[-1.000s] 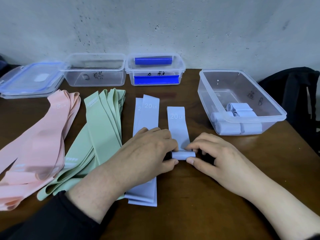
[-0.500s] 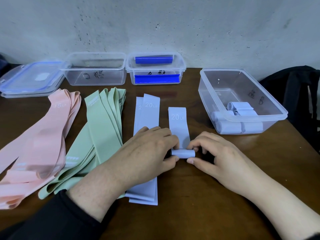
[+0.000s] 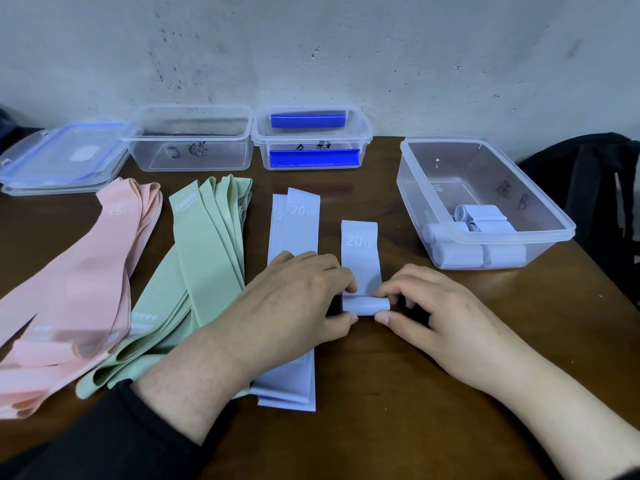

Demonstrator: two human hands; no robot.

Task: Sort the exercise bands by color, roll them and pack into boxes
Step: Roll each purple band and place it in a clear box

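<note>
Pinching half-rolled lilac band (image 3: pixel 360 258): left hand (image 3: pixel 298 296); right hand (image 3: pixel 426 303).

Single view only, head-worn wide-angle camera, looking forward and down over a brown table (image 3: pixel 433 393) toward a grey wall (image 3: pixel 346 46) filling the upper third of the frame. Close range: both forearms enter from the bottom edge, left hand (image 3: pixel 294 299) and right hand (image 3: pixel 429 306) meeting just below frame centre. Far table edge runs across the upper-middle; a row of clear plastic boxes (image 3: pixel 190 140) sits along it. Straight lines bow slightly near the frame edges. No second view to compare.
</note>
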